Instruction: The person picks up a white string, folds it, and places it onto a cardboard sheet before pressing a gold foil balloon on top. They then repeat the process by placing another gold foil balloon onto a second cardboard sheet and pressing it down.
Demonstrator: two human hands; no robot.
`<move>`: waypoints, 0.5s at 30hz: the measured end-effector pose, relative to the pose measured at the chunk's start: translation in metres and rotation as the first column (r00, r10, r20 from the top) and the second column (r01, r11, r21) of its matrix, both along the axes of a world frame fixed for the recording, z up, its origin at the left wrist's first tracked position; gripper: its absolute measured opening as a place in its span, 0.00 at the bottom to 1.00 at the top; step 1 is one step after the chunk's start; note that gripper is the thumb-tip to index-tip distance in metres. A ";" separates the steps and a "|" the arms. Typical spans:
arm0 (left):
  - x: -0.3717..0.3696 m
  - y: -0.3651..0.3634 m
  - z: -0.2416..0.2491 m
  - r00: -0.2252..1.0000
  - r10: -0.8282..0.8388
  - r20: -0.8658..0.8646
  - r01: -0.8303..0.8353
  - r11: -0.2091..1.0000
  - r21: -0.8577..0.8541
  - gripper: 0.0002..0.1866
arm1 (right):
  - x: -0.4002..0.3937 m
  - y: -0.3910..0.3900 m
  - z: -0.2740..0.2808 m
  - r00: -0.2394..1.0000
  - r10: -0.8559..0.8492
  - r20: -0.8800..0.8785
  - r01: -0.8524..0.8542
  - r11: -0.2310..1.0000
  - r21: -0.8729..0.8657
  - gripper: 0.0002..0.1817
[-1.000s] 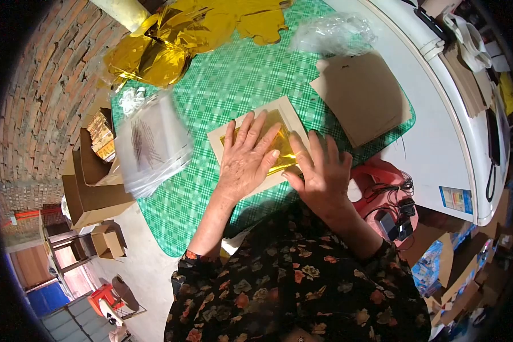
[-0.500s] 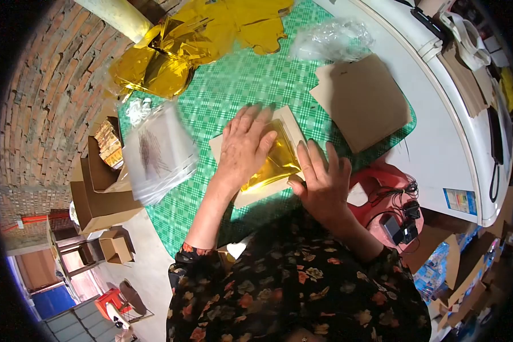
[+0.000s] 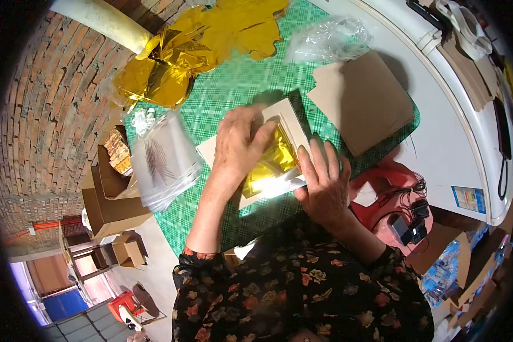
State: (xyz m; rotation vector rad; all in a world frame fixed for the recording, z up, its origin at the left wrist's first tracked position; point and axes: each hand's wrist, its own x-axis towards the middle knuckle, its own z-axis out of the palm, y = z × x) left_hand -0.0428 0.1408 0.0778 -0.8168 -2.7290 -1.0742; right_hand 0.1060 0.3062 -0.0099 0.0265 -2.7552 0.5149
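A shiny gold foil sheet (image 3: 283, 149) lies on a beige cardboard piece (image 3: 285, 109), under both hands. My left hand (image 3: 236, 145) is closed at the upper left of this cardboard, its fingers bent and its thumb over the foil; the fingertips are partly blurred. At the right edge of the foil, my right hand (image 3: 326, 185) rests with its fingers stretched out, palm down. Another cardboard corner (image 3: 207, 152) shows to the left of my left wrist. A dark shadow runs along the cardboard's upper right edge.
Loose gold foil (image 3: 211, 40) and crumpled clear plastic (image 3: 333, 39) lie at the far side of the green checked tablecloth (image 3: 239, 77). Cardboard sheets (image 3: 370, 102) are stacked at right, clear plastic bags (image 3: 168, 159) at left. A red stool (image 3: 376, 182) with black adapters stands beside the table.
My left hand's fingers have gone from spread flat to bent. The cardboard under it has shifted slightly, with a larger shadow at its upper right. My right hand stays nearly in place.
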 end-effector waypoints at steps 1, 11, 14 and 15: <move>0.002 0.001 0.003 1.000 0.001 -0.006 -0.002 0.999 -0.035 0.20 | 0.001 0.001 0.001 1.000 0.008 0.000 -0.008 1.000 -0.006 0.41; 0.005 -0.001 -0.009 0.996 -0.030 -0.081 0.026 0.999 -0.041 0.25 | 0.002 0.002 0.000 0.998 0.051 -0.046 -0.052 0.999 -0.015 0.40; 0.002 -0.003 -0.016 0.997 -0.047 -0.058 0.043 0.997 -0.068 0.26 | 0.002 0.002 -0.001 0.997 0.055 -0.053 -0.054 0.998 0.016 0.40; 0.001 -0.004 -0.017 0.998 -0.051 -0.028 0.049 0.996 -0.080 0.26 | 0.002 0.002 -0.002 0.997 0.056 -0.053 -0.055 0.998 0.025 0.39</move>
